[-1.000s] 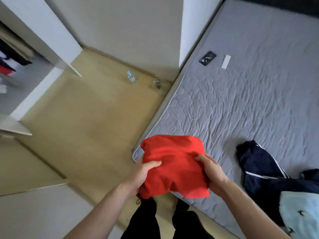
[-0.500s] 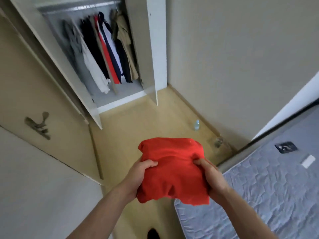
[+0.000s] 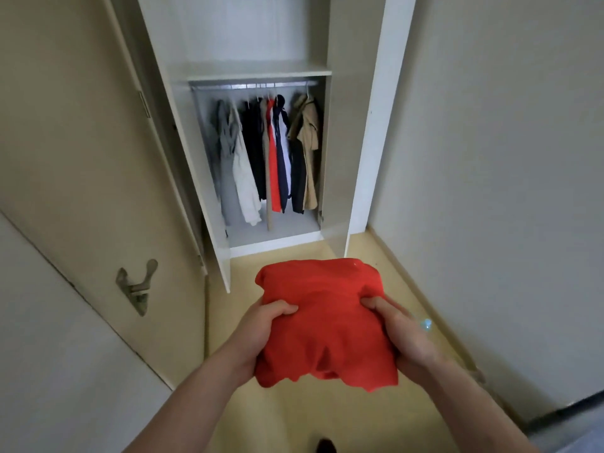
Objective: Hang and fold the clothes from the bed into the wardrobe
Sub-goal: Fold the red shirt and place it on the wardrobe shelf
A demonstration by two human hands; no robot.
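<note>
A: Quick, L to R, what's there?

B: Far left of the grip: beige room door (image 3: 81, 178) w/ a metal lever handle (image 3: 137, 286). Next, up and fwd of the hands, the wardrobe (image 3: 369, 125), both doors open, white shelf (image 3: 255, 71) across the top of the hanging bay.

A: Inside?

B: Rail (image 3: 255, 86) under the shelf, hung clothes (image 3: 271, 158) on it: grey piece at left, white one beside it, dark ones, a red one mid, then navy, a tan coat at right. All well beyond the grip.

A: And the hands?

B: Left hand (image 3: 261, 335) grips the left edge of the folded red garment (image 3: 320, 322), thumb on top, fingers curled under, out of sight. Right hand (image 3: 402, 338) does the same on the right edge, thumb pressed into the cloth. Both closed on it, narrow pinch. Garment sits between the two, held in the air over the tan floor (image 3: 287, 253), in front of the wardrobe opening, not inside. Bottom hem droops below the hands.

A: Right of the grip?

B: Small clear bottle w/ a bluish cap (image 3: 426, 323) on the floor just past the right hand, near the plain wall (image 3: 506, 191). Bottom right corner: grey bed edge (image 3: 575, 436), blurry.

A: Below?

B: Dark shoe tip (image 3: 326, 446) at the frame bottom, under the garment.
</note>
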